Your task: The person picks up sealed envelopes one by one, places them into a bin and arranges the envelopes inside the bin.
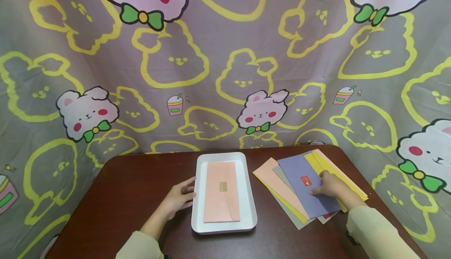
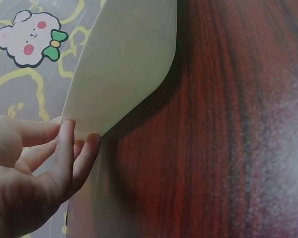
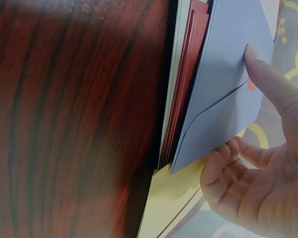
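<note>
A white tray (image 1: 251, 196) stands on the dark wooden table with a pale pink envelope (image 1: 222, 172) lying inside it, a gold label at its middle. At the tray's left side, my left hand (image 1: 177, 198) holds the rim between thumb and fingertips, seen closer in the left wrist view (image 2: 44, 168). My right hand (image 1: 331, 185) grips a purple envelope (image 1: 297, 167) on the pile, its thumb flat on the face beside a red heart sticker (image 1: 306, 181). In the right wrist view its other fingers curl at the purple edge, over a yellow envelope (image 3: 171, 198).
Fanned under the purple envelope are another pink envelope (image 1: 271, 171), grey ones (image 1: 299, 224) and a dark red one (image 3: 193, 44). A yellow envelope (image 1: 318, 161) lies along the right. A cartoon-printed cloth (image 1: 211, 106) hangs around the table (image 1: 141, 184).
</note>
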The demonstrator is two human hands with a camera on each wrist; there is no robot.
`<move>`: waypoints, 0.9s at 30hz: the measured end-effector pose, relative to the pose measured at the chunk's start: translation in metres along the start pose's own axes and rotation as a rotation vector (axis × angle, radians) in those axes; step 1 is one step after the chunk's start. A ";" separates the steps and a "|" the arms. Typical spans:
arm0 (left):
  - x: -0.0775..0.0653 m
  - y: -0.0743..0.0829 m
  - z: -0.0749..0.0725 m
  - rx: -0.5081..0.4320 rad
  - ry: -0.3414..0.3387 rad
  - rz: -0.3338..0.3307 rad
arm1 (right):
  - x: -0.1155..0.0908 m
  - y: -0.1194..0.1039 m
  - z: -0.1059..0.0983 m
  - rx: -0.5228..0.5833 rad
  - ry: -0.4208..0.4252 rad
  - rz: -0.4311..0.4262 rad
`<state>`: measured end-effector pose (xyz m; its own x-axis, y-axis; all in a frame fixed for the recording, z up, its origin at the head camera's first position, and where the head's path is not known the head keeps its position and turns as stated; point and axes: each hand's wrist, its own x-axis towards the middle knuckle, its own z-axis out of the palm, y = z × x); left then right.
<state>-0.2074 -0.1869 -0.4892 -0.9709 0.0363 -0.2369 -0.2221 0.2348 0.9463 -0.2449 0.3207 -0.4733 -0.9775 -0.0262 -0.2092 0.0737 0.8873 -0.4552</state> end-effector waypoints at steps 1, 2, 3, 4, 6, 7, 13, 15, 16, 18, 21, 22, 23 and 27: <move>0.000 0.000 0.000 0.001 0.000 -0.001 | 0.000 0.000 0.000 0.001 0.001 -0.007; 0.000 0.000 0.000 0.004 -0.005 0.007 | -0.001 0.000 0.000 0.002 0.003 -0.015; 0.000 0.000 0.000 0.002 -0.005 0.007 | -0.001 0.000 0.000 0.005 0.004 -0.019; 0.000 0.000 0.001 0.001 -0.005 0.007 | -0.001 0.000 0.000 0.010 0.006 -0.023; 0.000 -0.001 0.001 0.001 -0.003 0.006 | -0.002 0.000 -0.001 0.021 0.007 -0.032; 0.000 -0.001 0.001 0.003 -0.003 0.005 | -0.003 -0.001 -0.001 0.027 0.007 -0.036; 0.001 -0.001 0.001 0.011 -0.001 -0.005 | -0.004 0.001 -0.002 0.028 0.007 -0.049; 0.001 0.000 0.000 0.012 -0.004 -0.004 | -0.003 0.002 -0.002 0.016 0.019 -0.055; 0.001 0.000 0.000 0.012 -0.006 -0.004 | -0.003 0.003 -0.003 0.010 0.028 -0.059; 0.000 0.001 0.000 0.008 -0.009 -0.003 | -0.002 0.004 -0.005 0.008 0.044 -0.066; -0.001 0.002 -0.001 0.004 -0.010 -0.005 | -0.002 0.006 -0.008 0.034 0.054 -0.074; -0.001 0.002 -0.001 0.002 -0.009 -0.008 | -0.002 0.006 -0.008 0.046 0.053 -0.078; -0.001 0.002 -0.001 0.002 -0.007 -0.009 | -0.002 0.007 -0.009 0.059 0.052 -0.081; -0.001 0.002 -0.002 0.011 -0.007 -0.014 | -0.001 0.012 -0.010 0.117 0.042 -0.090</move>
<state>-0.2071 -0.1881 -0.4869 -0.9669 0.0395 -0.2520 -0.2351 0.2459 0.9404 -0.2446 0.3356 -0.4702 -0.9885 -0.0812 -0.1278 0.0060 0.8224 -0.5689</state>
